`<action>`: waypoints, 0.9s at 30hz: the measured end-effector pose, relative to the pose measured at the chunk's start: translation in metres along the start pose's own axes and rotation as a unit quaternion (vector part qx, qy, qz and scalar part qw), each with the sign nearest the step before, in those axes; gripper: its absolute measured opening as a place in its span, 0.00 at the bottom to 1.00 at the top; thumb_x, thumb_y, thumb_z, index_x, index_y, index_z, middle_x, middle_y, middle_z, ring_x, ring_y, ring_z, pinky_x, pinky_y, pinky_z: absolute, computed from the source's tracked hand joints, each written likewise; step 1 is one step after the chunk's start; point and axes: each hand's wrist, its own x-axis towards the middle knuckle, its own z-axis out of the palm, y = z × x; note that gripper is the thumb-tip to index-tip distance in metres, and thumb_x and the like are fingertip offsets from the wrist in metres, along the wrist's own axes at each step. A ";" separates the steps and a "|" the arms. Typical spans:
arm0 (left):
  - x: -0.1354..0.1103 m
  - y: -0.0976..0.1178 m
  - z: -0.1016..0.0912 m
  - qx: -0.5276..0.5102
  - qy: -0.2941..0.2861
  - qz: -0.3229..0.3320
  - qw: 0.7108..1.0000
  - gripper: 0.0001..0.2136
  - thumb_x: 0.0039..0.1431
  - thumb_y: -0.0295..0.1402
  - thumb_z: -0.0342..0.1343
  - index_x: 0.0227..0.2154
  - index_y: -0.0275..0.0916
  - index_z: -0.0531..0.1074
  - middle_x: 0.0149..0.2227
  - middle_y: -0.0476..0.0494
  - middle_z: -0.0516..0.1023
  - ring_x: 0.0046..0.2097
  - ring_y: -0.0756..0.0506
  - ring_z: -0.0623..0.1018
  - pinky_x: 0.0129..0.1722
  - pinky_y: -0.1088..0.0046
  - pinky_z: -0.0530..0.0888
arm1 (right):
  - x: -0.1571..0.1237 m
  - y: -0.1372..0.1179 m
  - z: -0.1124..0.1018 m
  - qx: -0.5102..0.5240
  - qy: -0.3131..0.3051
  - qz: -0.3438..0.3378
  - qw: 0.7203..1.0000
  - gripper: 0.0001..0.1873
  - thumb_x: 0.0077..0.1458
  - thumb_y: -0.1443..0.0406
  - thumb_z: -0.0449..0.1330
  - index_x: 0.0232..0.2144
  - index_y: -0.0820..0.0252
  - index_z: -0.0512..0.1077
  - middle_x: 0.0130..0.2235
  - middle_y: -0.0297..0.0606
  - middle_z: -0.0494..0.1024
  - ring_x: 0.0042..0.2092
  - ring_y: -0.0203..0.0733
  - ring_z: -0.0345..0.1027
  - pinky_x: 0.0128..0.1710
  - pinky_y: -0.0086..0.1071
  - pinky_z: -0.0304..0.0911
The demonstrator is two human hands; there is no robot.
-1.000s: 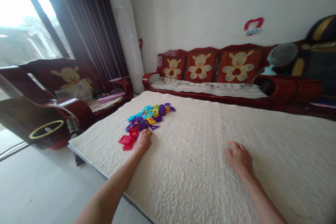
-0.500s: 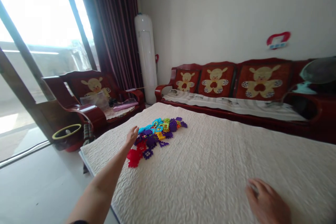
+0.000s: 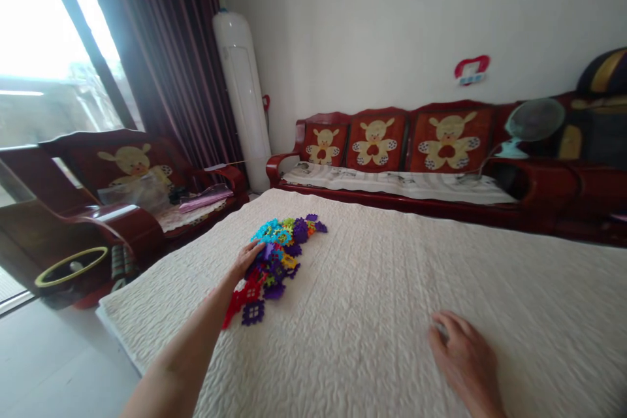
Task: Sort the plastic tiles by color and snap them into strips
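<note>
Left hand (image 3: 247,257) open, fingers touching the pile of plastic pieces (image 3: 277,251) on the quilt (image 3: 372,313), holding nothing; right hand (image 3: 465,359) flat, empty.

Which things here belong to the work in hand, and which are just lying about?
In hand: left hand, touching the pile of coloured plastic pieces; the quilted cover under them; right hand, flat on the cover.
Lying about: red sofa, armchair with clutter on its seat, white standing unit, fan.
</note>
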 end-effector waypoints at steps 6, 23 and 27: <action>-0.022 0.006 0.056 -0.041 -0.074 0.051 0.995 0.31 0.43 0.54 0.61 0.43 0.34 0.77 0.45 0.38 0.80 0.46 0.40 0.78 0.47 0.66 0.74 | 0.002 -0.005 -0.005 0.029 -0.007 0.027 0.999 0.17 0.52 0.60 0.47 0.35 0.59 0.74 0.42 0.44 0.79 0.43 0.49 0.71 0.44 0.40 0.63; -0.107 0.054 0.237 0.011 -0.179 0.071 0.981 0.15 0.54 0.43 0.55 0.40 0.41 0.78 0.44 0.44 0.81 0.47 0.42 0.77 0.48 0.65 0.72 | 0.012 0.013 -0.015 0.246 0.096 0.260 0.929 0.23 0.47 0.55 0.49 0.39 0.60 0.74 0.40 0.46 0.79 0.38 0.46 0.73 0.40 0.36 0.66; -0.124 0.075 0.252 0.012 -0.199 0.133 0.971 0.17 0.58 0.43 0.51 0.44 0.41 0.77 0.49 0.42 0.78 0.54 0.40 0.74 0.54 0.62 0.69 | 0.012 0.011 -0.016 0.243 0.093 0.254 0.932 0.22 0.47 0.56 0.49 0.38 0.60 0.74 0.39 0.46 0.79 0.37 0.46 0.72 0.39 0.36 0.66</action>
